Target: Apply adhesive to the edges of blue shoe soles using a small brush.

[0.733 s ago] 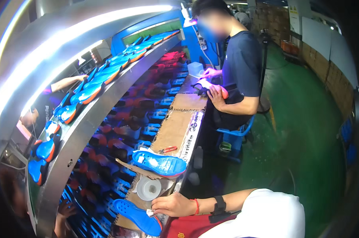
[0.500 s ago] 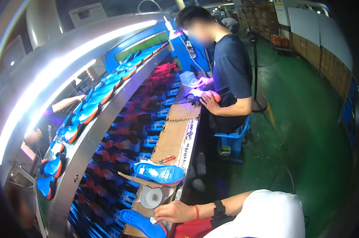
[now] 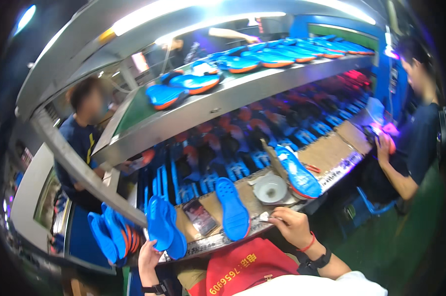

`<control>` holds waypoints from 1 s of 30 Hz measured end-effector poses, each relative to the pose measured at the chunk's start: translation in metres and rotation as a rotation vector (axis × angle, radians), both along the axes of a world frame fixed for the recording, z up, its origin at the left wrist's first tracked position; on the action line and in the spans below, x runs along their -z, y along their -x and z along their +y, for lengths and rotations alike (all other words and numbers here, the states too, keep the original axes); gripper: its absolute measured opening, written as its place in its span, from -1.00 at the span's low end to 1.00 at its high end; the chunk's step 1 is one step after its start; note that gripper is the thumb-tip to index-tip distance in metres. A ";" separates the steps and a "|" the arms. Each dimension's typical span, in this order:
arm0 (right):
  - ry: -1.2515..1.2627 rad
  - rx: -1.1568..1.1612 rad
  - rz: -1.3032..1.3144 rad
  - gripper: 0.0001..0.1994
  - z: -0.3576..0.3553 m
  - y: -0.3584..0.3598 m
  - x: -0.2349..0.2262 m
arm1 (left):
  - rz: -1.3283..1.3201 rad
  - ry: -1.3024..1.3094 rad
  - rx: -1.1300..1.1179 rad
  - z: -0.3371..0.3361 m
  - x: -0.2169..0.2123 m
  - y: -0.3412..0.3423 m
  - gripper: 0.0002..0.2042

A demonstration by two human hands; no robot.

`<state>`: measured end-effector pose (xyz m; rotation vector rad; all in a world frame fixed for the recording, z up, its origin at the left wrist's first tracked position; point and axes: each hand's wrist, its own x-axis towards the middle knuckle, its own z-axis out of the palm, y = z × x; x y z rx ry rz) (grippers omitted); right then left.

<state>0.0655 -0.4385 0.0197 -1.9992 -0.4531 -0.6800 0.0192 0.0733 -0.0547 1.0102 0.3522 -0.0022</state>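
Observation:
My left hand (image 3: 150, 259) is at the near edge of the work ledge, its fingers closed at the lower edge of a blue shoe sole (image 3: 161, 222). Another blue sole overlaps that one. My right hand (image 3: 293, 227) pinches a small white wad (image 3: 265, 216), too small to name surely, just over the ledge edge. Between my hands a single blue sole (image 3: 232, 209) lies flat, holes at its far end. Beyond my right hand stand a white bowl (image 3: 270, 189) and a blue sole with an orange rim (image 3: 298, 172).
A phone-like rectangle (image 3: 200, 217) lies on the cardboard-covered ledge (image 3: 338, 143). Blue soles (image 3: 107, 232) stack at the left. A conveyor (image 3: 223, 106) carries soles above a rack of shoe parts. Red-handled pliers or snips (image 3: 311, 168) lie right. Co-workers (image 3: 422, 128) flank me.
The view has swung left, bringing my left hand, the phone-like rectangle and the stacked soles into sight. My right hand has moved off the single sole to its right, still pinching the white wad.

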 end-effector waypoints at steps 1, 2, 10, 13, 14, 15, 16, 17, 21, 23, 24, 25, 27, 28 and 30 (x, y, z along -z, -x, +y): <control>0.005 -0.034 -0.001 -0.88 0.001 0.000 0.003 | 0.034 -0.039 -0.047 -0.013 -0.009 0.003 -0.80; 0.007 -0.027 0.045 -0.88 0.001 0.002 0.005 | 0.068 -0.076 -0.091 -0.035 -0.023 0.005 -0.80; 0.020 -0.022 0.087 -0.87 0.012 0.003 0.013 | -0.109 -0.021 -0.055 -0.103 -0.052 0.030 -0.51; 0.029 -0.034 0.072 -0.87 0.014 0.002 0.016 | -0.150 0.000 -0.039 -0.129 -0.045 0.037 -0.41; 0.030 -0.033 0.077 -0.87 0.014 0.003 0.016 | -0.171 -0.019 -0.052 -0.142 -0.046 0.039 -0.41; 0.029 -0.037 0.084 -0.88 0.016 0.003 0.015 | -0.148 0.007 -0.053 -0.148 -0.042 0.041 -0.38; 0.028 -0.041 0.091 -0.88 0.017 0.003 0.014 | -0.119 -0.006 -0.054 -0.155 -0.039 0.043 -0.38; 0.031 -0.043 0.095 -0.88 0.017 0.004 0.013 | -0.113 -0.017 -0.068 -0.163 -0.037 0.047 -0.38; 0.044 -0.054 0.104 -0.89 0.021 0.004 0.012 | -0.071 -0.036 -0.031 -0.180 -0.031 0.055 -0.42; 0.056 -0.065 0.090 -0.89 0.023 0.002 0.014 | -0.047 -0.047 -0.021 -0.186 -0.033 0.057 -0.43; 0.051 -0.071 0.092 -0.88 0.024 0.001 0.015 | -0.026 -0.060 -0.001 -0.190 -0.034 0.056 -0.44; 0.044 -0.081 0.094 -0.88 0.025 0.001 0.016 | -0.055 -0.057 0.001 -0.194 -0.035 0.056 -0.41; 0.050 -0.072 0.121 -0.89 0.027 0.002 0.013 | -0.032 -0.054 0.015 -0.197 -0.038 0.053 -0.39; 0.060 -0.072 0.142 -0.90 0.026 0.002 0.012 | -0.026 -0.059 0.050 -0.198 -0.039 0.052 -0.37; 0.065 -0.083 0.109 -0.90 0.028 0.001 0.013 | -0.069 -0.063 0.039 -0.204 -0.041 0.049 -0.36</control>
